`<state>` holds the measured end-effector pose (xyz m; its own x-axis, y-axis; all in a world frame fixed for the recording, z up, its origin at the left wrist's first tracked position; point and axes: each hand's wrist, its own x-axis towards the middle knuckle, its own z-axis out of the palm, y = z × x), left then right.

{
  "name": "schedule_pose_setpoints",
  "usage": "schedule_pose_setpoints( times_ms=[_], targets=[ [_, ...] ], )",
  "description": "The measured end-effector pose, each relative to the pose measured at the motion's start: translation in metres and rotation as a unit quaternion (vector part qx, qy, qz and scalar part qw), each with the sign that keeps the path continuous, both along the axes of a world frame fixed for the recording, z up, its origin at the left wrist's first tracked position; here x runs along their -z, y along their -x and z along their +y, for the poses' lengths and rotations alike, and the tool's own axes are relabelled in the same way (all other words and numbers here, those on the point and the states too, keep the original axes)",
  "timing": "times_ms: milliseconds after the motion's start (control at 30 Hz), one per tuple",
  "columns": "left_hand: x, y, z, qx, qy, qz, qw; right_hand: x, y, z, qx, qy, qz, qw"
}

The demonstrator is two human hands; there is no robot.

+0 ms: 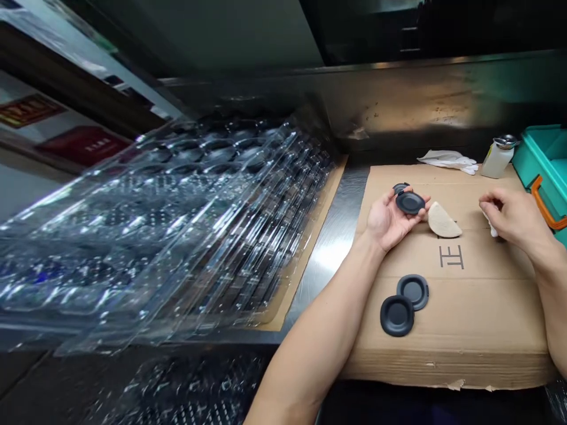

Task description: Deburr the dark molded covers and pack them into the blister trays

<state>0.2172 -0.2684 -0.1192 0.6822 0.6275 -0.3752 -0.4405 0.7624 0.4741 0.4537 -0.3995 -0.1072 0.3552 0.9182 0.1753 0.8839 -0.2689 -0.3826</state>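
Observation:
My left hand [390, 221], palm up, holds a black rounded-square plastic cover [410, 202] on its fingers, with a second black cover [401, 188] partly hidden behind it. Just right of those fingertips lies a cream half-round pad [443, 221]. My right hand [514, 215] is closed in a pinch near the right side of the cardboard, with a small white piece, perhaps cloth, showing beneath its fingers. Nearer to me, a black cover [397, 316] overlaps another black cover [413, 291] on the cardboard.
Stacked clear plastic trays [199, 224] fill the left side. Flattened cardboard [482, 307] covers the work surface on a metal table [330, 248]. At the back are a white glove [448, 160] and a metal-topped bottle [498, 158], beside a teal toolbox [538, 159] with an orange latch.

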Motion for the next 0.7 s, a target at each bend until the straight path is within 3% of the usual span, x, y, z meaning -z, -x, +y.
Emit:
schedule_pose_setpoints(
  times_ms=[100,267,333,433,500,700],
  targets=[
    [-0.009,0.005,-0.001,0.019,-0.003,-0.005,1.0,0.001,0.019,0.004,-0.022,-0.125,0.108,0.986],
    [-0.016,0.014,0.002,-0.067,-0.044,-0.009,0.997,0.007,0.039,0.007,-0.052,-0.143,0.18,0.972],
    [-0.014,0.01,-0.002,-0.023,-0.045,0.016,0.999,0.009,0.043,0.008,-0.08,-0.154,0.166,0.971],
    [-0.007,-0.003,-0.015,0.117,-0.037,0.09,0.988,0.008,0.048,0.009,-0.134,-0.161,0.134,0.969],
    [-0.002,-0.011,-0.024,0.169,-0.038,0.12,0.978,0.008,0.052,0.01,-0.152,-0.143,0.121,0.97],
    [0.007,-0.021,-0.029,0.18,-0.06,0.139,0.972,0.008,0.063,0.011,-0.133,-0.063,0.07,0.987]
  ],
)
